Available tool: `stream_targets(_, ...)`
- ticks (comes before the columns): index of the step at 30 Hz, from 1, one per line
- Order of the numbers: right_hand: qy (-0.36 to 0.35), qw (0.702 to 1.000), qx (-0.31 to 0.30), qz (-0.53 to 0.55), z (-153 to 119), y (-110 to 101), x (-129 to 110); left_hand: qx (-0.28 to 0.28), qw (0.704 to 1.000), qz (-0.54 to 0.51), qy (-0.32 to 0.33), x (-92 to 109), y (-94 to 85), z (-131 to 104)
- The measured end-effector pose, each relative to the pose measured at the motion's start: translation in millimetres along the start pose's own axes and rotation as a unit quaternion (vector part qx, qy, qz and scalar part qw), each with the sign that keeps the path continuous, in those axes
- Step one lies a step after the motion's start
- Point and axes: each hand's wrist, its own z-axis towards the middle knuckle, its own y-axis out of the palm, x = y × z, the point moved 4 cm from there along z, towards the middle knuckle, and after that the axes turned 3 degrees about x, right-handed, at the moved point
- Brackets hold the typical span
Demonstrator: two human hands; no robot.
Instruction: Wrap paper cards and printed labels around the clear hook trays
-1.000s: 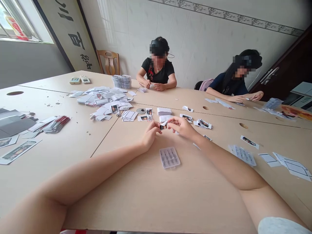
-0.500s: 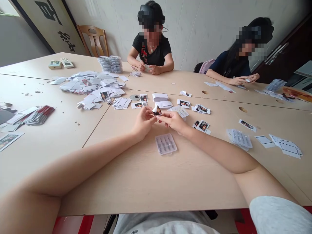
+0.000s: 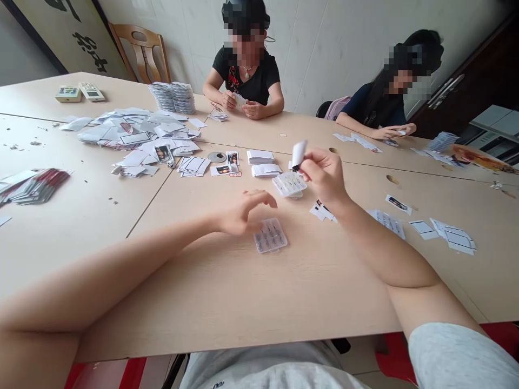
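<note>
My right hand (image 3: pixel 324 172) is raised over the table, its thumb and fingers pinching a curled sticker (image 3: pixel 299 154) with a white side and a dark lower end. My left hand (image 3: pixel 245 212) is open, its bent fingers above the near edge of a clear plastic box (image 3: pixel 271 237). Small metal pieces lie in rows inside that box. Beyond it another clear box (image 3: pixel 290 184) rests on a similar one. Loose printed stickers (image 3: pixel 323 210) lie partly behind my right wrist.
A large heap of white cards (image 3: pixel 133 129) spreads to the left, near stacked boxes (image 3: pixel 172 98) and a tape roll (image 3: pixel 217 157). Folded white papers (image 3: pixel 260 157) lie ahead. More boxes (image 3: pixel 388 223) and cards (image 3: pixel 454 235) are at right. Two people sit across the table.
My hands have moved apart. The right has lifted away to the right with the sticker; the left has let go and come down toward the near box. The view has shifted slightly.
</note>
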Motion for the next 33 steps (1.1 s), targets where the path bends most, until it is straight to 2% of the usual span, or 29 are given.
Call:
stream_targets(2,0.014,1.000,0.011,0.018,-1.2,-13.4,0.6,-0.117,0.993,0.016,-0.002,3.6,2.7,-2.4)
stream_targets(4,0.043,0.999,0.010,0.024,-7.4,-23.6,9.2,-0.155,0.988,0.007,-0.023,4.6,3.7,-5.5)
stream_targets(6,0.081,0.997,0.003,0.020,-19.1,-30.8,22.0,-0.122,0.991,-0.010,-0.050,5.7,4.3,-8.7)
stream_targets(9,0.152,0.987,-0.026,0.032,-43.9,-34.5,41.7,-0.017,0.997,-0.020,-0.075,10.4,6.6,-15.8)
stream_targets(11,0.198,0.978,-0.051,0.045,-61.4,-33.4,51.1,0.030,0.997,-0.015,-0.075,14.6,9.5,-20.8)
stream_targets(13,0.226,0.970,-0.072,0.052,-75.7,-30.9,56.6,0.037,0.997,0.022,-0.063,17.6,12.7,-23.2)
stream_targets(16,0.245,0.962,-0.098,0.064,-88.4,-25.4,60.7,0.034,0.987,0.149,-0.049,17.3,12.5,-20.5)
stream_targets(19,0.253,0.957,-0.124,0.068,-92.7,-20.0,64.2,0.022,0.947,0.299,-0.113,12.1,8.1,-14.8)
stream_targets(22,0.227,0.962,-0.139,0.065,-93.4,-16.7,64.9,-0.082,0.901,0.383,-0.186,9.3,11.6,-13.2)
stream_targets(24,0.194,0.969,-0.139,0.058,-94.2,-15.2,62.3,-0.136,0.891,0.389,-0.192,11.4,17.1,-14.4)
stream_targets(25,0.177,0.974,-0.136,0.050,-94.9,-14.5,60.1,-0.141,0.891,0.387,-0.189,12.8,19.2,-15.1)
stream_targets(29,0.099,0.989,-0.105,-0.027,-100.1,-10.9,46.9,-0.085,0.913,0.362,-0.167,17.2,22.5,-15.7)
stream_targets(33,-0.062,0.985,-0.075,-0.140,-107.1,-5.2,25.4,-0.021,0.957,0.247,-0.152,22.1,25.8,-12.0)
